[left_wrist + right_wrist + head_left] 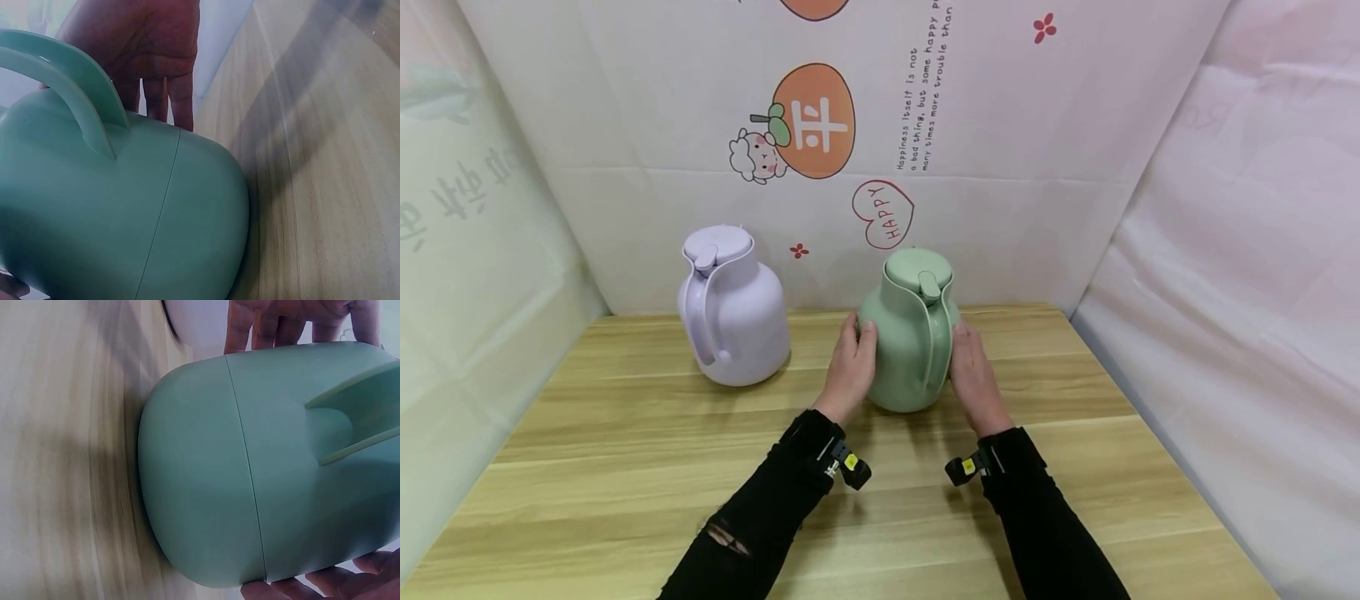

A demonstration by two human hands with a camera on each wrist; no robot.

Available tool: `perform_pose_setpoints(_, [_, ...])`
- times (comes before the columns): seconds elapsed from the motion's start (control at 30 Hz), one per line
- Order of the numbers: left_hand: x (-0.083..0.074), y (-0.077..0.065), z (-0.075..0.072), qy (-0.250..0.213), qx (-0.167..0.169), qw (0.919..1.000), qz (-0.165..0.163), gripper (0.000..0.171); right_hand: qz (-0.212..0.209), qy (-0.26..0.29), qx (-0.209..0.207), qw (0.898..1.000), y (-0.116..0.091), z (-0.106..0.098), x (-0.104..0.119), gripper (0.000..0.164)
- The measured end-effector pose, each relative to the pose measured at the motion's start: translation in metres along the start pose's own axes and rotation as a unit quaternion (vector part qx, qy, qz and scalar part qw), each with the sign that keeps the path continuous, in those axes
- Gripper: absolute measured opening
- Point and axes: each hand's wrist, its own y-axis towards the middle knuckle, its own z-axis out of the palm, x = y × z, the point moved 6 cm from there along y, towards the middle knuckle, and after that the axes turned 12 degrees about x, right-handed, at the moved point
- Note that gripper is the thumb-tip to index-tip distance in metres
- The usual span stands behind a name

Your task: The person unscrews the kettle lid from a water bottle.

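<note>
Green insulated jug [895, 358] near frame centre, between left hand [852, 367] and right hand [976, 375]. Grip: near-straight fingers against its sides. Long axis near upright; handle [938, 354] nearer right hand.

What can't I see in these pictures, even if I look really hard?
- Head view: the inside of the green jug, hidden by its lid.
- Left wrist view: the fingertips of the right hand, hidden behind the green jug.
- Left wrist view: the lid, cut off by the left edge.
- Right wrist view: most of the purple jug, cut off by the top edge.
</note>
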Motion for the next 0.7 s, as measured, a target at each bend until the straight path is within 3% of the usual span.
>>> perform_pose_setpoints(0.7, [-0.003, -0.022, -0.009, 0.010, 0.003, 0.9999, -0.003, 0.068, 0.010, -0.025, 0.012, 1.000, -0.015, 0.011, 0.001, 0.077])
